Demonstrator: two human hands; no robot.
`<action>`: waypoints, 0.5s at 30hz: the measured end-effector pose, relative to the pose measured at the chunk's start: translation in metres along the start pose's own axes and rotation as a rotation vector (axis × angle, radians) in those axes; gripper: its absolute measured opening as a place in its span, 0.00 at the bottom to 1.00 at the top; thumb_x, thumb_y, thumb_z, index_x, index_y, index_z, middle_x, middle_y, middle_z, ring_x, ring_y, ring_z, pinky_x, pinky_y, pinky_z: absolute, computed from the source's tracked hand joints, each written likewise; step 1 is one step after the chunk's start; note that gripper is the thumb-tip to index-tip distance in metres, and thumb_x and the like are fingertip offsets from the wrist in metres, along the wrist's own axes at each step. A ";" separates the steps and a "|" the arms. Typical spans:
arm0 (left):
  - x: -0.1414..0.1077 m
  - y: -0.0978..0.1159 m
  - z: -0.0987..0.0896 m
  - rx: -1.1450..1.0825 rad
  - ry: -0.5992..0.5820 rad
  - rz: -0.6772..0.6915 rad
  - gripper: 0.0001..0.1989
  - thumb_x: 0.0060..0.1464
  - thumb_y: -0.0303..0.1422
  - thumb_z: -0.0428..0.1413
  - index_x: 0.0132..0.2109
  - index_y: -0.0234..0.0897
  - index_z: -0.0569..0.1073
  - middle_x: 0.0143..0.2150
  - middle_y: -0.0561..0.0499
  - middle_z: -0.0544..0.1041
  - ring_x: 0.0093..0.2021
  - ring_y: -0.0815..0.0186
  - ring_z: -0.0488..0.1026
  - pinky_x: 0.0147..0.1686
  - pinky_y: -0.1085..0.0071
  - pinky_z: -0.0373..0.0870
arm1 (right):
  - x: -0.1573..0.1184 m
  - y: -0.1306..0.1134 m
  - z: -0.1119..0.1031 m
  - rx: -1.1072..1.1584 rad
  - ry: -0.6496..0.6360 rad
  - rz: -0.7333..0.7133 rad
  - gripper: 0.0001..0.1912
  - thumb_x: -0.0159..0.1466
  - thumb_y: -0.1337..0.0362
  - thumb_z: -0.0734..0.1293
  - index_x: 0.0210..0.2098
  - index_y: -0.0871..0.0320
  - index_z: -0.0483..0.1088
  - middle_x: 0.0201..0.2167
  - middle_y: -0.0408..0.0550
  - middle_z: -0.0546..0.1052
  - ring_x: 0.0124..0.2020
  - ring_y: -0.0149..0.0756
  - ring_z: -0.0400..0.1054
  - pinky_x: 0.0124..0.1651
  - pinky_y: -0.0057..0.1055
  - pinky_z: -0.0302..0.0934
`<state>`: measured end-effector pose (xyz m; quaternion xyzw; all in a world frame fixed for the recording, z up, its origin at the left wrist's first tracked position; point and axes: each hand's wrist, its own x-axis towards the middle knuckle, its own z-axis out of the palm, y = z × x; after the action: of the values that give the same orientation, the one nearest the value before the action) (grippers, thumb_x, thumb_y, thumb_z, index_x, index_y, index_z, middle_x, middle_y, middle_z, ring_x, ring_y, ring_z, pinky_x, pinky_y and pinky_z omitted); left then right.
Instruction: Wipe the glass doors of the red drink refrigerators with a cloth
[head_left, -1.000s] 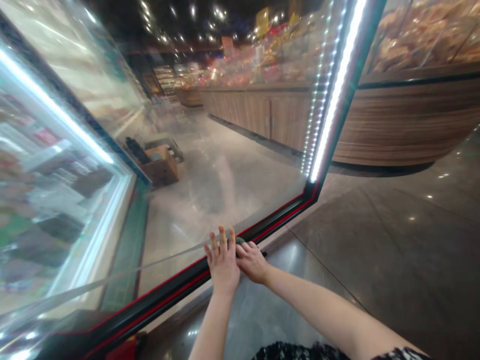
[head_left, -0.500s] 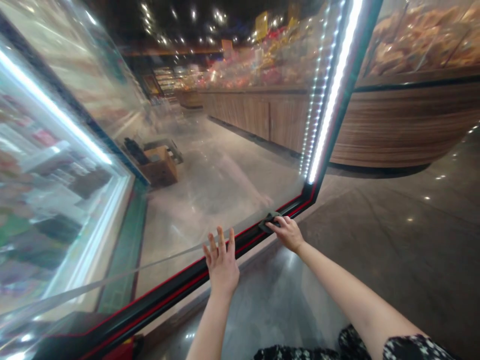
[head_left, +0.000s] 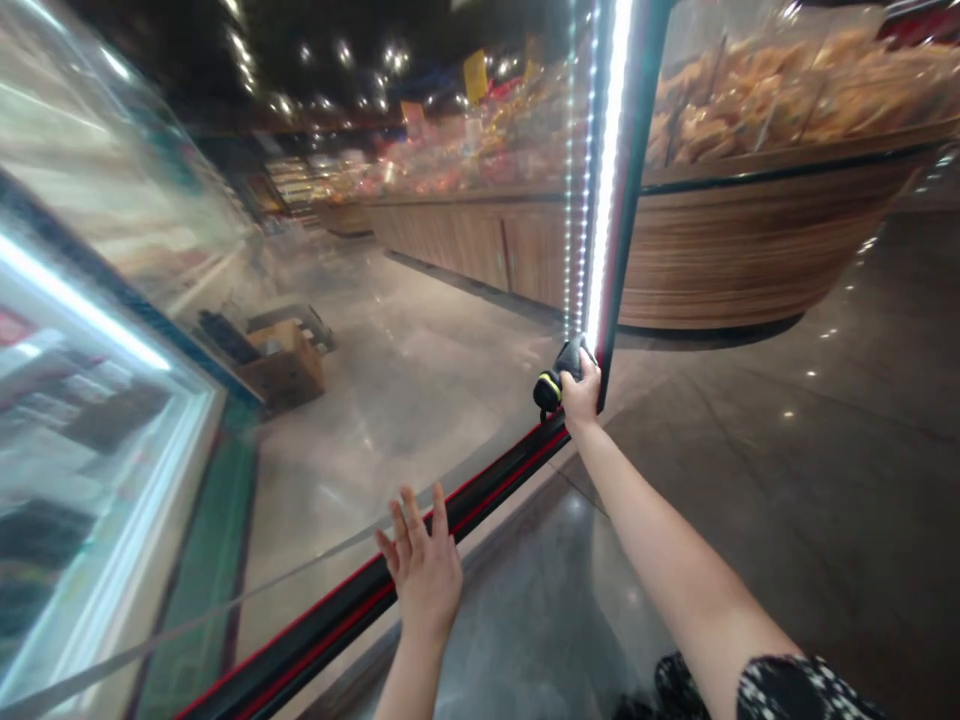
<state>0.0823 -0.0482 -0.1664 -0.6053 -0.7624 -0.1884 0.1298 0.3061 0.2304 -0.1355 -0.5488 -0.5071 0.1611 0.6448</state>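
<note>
A glass door with a black, red-lined lower frame [head_left: 495, 487] stands open in front of me. My left hand [head_left: 426, 570] has its fingers spread across this rail and the glass just above it; it holds nothing. My right hand [head_left: 582, 392] grips a dark grey cloth [head_left: 573, 356] at the door's lower far corner, close to the bottom of the lit strip [head_left: 609, 180]. A rounded black part with a yellow band [head_left: 548, 390] shows at the cloth's left side; whether it belongs to the cloth I cannot tell.
To the left is a lit display cooler [head_left: 82, 480] with blurred goods. Through the glass, a cardboard box [head_left: 289, 370] stands on the shiny floor [head_left: 360, 430]. A wood-panelled counter [head_left: 720, 260] heaped with packaged goods curves across the back right.
My right hand has moved the cloth off the lower rail and up to the corner by the lit strip. The left hand stays spread at the rail. The view has shifted right.
</note>
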 end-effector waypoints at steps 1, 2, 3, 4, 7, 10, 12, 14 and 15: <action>0.000 -0.001 0.001 -0.001 0.009 0.007 0.46 0.58 0.28 0.59 0.75 0.49 0.42 0.78 0.41 0.32 0.75 0.40 0.40 0.69 0.36 0.45 | -0.001 -0.001 -0.001 -0.023 -0.009 -0.004 0.30 0.55 0.63 0.64 0.58 0.57 0.69 0.52 0.54 0.69 0.55 0.46 0.65 0.62 0.47 0.60; 0.001 -0.002 0.002 -0.002 0.021 0.013 0.47 0.58 0.28 0.59 0.75 0.50 0.40 0.78 0.41 0.31 0.75 0.39 0.41 0.68 0.35 0.46 | -0.007 0.000 -0.003 -0.060 -0.027 0.000 0.31 0.54 0.63 0.65 0.59 0.56 0.68 0.53 0.55 0.68 0.56 0.47 0.65 0.63 0.48 0.59; 0.001 -0.002 0.003 -0.003 0.036 0.017 0.48 0.58 0.28 0.59 0.74 0.49 0.38 0.78 0.40 0.29 0.75 0.38 0.41 0.68 0.35 0.46 | -0.015 0.003 -0.005 -0.099 -0.049 0.016 0.34 0.53 0.63 0.66 0.60 0.56 0.67 0.54 0.55 0.68 0.56 0.48 0.65 0.63 0.48 0.59; 0.002 -0.002 0.004 -0.002 0.051 0.018 0.48 0.58 0.28 0.58 0.74 0.49 0.37 0.77 0.39 0.28 0.75 0.37 0.41 0.67 0.34 0.47 | -0.025 0.007 -0.007 -0.134 -0.069 0.042 0.36 0.52 0.64 0.66 0.61 0.56 0.66 0.54 0.56 0.67 0.56 0.49 0.65 0.63 0.49 0.60; 0.007 0.003 0.009 -0.006 0.075 0.026 0.49 0.59 0.29 0.58 0.74 0.46 0.34 0.77 0.37 0.29 0.75 0.35 0.41 0.66 0.32 0.48 | -0.042 0.018 -0.012 -0.156 -0.076 0.119 0.36 0.50 0.66 0.65 0.59 0.58 0.65 0.50 0.56 0.71 0.51 0.49 0.68 0.57 0.50 0.65; 0.011 0.011 0.012 -0.029 0.069 0.067 0.48 0.59 0.31 0.58 0.75 0.45 0.35 0.78 0.37 0.33 0.75 0.36 0.39 0.67 0.32 0.47 | -0.026 0.019 -0.015 -0.149 0.004 0.096 0.34 0.53 0.67 0.62 0.61 0.60 0.63 0.52 0.58 0.70 0.55 0.49 0.65 0.61 0.50 0.62; 0.012 0.017 0.013 -0.045 0.066 0.103 0.48 0.58 0.32 0.59 0.75 0.45 0.37 0.78 0.38 0.35 0.75 0.38 0.40 0.68 0.33 0.45 | -0.008 0.017 -0.020 -0.160 0.029 0.012 0.35 0.55 0.68 0.60 0.63 0.58 0.60 0.56 0.58 0.68 0.60 0.47 0.62 0.65 0.47 0.58; 0.011 0.023 0.014 -0.060 0.070 0.148 0.48 0.57 0.32 0.59 0.75 0.45 0.40 0.78 0.39 0.37 0.75 0.40 0.40 0.69 0.36 0.44 | 0.003 0.019 -0.030 -0.207 -0.027 -0.080 0.34 0.55 0.71 0.60 0.62 0.54 0.62 0.54 0.55 0.68 0.59 0.46 0.62 0.65 0.45 0.58; 0.011 0.026 0.015 -0.069 0.075 0.176 0.47 0.57 0.31 0.59 0.75 0.46 0.41 0.78 0.40 0.38 0.76 0.41 0.41 0.69 0.37 0.43 | 0.004 0.023 -0.035 -0.233 -0.068 -0.107 0.33 0.53 0.72 0.61 0.59 0.53 0.65 0.50 0.53 0.69 0.57 0.45 0.64 0.63 0.45 0.60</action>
<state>0.1051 -0.0266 -0.1717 -0.6666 -0.6939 -0.2250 0.1531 0.3448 0.2221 -0.1492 -0.5861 -0.5725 0.0849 0.5670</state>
